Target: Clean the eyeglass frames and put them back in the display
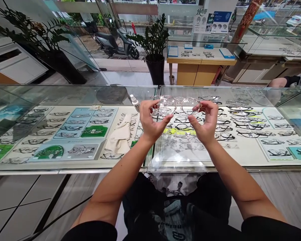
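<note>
A pair of eyeglasses [178,99] with round, clear lenses and a thin pale frame is held up above the glass display counter [180,162]. On its left side, my left hand [152,122] grips the frame between thumb and fingers. My right hand [205,120] pinches the opposite side, thumb below and fingers above. Both hands are over the counter, in front of my chest. Close to my left hand stand a white spray bottle [134,102] and a cream cleaning cloth [120,134] on the counter.
Under the glass lie rows of spectacle frames [251,125] and blue display boards [86,122]. Beyond the counter are a potted plant [154,60] and a yellow-fronted display table [202,67]. A person's knee [277,82] shows at the far right.
</note>
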Demonstrator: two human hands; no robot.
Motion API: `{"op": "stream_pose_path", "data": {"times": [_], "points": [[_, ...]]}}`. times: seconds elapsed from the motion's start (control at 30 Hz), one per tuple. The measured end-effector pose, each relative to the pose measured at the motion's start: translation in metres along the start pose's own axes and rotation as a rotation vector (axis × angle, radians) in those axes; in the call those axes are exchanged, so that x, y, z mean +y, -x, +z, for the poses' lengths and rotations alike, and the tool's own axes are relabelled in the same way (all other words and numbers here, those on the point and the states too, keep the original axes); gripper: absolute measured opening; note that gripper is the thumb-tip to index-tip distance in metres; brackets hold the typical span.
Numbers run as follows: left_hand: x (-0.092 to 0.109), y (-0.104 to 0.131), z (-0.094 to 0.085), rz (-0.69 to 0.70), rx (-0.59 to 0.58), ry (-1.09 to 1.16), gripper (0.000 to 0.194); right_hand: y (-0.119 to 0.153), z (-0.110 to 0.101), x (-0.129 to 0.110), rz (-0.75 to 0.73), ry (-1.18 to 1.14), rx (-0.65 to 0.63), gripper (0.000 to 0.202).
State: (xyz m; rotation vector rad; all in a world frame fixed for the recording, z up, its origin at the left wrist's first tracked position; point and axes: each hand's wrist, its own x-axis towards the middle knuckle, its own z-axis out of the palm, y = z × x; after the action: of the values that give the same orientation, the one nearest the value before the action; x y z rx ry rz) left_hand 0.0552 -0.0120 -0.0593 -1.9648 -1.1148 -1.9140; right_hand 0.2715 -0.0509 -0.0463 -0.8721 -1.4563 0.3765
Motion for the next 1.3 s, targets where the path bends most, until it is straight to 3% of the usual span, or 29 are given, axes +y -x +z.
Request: {"op": "stream_pose_path", "data": {"times": [0.27, 0.4, 0.83, 1.3], "points": [[-0.004, 0.000, -0.001, 0.015, 0.028, 0.003, 0.075, -0.001, -0.002, -0.002, 0.077, -0.012, -0.013, 0.058], [-0.006, 0.002, -0.001, -0.018, 0.021, -0.006, 0.078, 0.000, -0.001, -0.001, 0.056, -0.041, -0.001, 0.057], [-0.007, -0.004, -0.003, 0.100, 0.070, 0.071, 0.066, 0.002, 0.002, 0.011, -0.043, -0.031, 0.009, 0.052], [-0.007, -0.005, -0.005, 0.124, 0.078, 0.030, 0.067, 0.001, 0.002, 0.011, 0.017, -0.020, -0.017, 0.050]]}}
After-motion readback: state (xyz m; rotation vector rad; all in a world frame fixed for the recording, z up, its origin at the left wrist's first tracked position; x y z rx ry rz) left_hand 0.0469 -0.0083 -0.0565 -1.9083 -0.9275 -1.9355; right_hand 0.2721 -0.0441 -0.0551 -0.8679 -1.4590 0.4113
